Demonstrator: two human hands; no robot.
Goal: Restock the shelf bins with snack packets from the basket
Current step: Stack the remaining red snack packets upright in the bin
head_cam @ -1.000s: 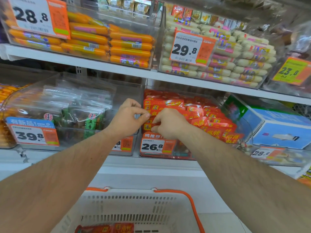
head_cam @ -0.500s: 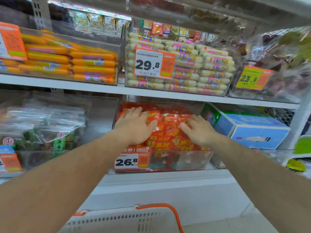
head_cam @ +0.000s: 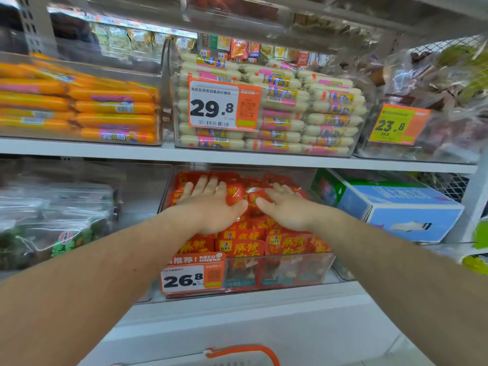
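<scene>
Two hands flat on red snack packets (head_cam: pixel 245 247) in a clear bin (head_cam: pixel 290 270), frame centre.
Left hand (head_cam: pixel 211 204) and right hand (head_cam: pixel 287 210) press down, fingers straight (orange basket handle (head_cam: pixel 243 352) at bottom edge).

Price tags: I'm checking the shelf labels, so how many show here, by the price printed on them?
29.8 tag: 1
23.8 tag: 1
26.8 tag: 1
Total: 3

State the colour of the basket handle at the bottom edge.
Orange: the curved plastic handle of the white basket, seen in the head view.
</scene>
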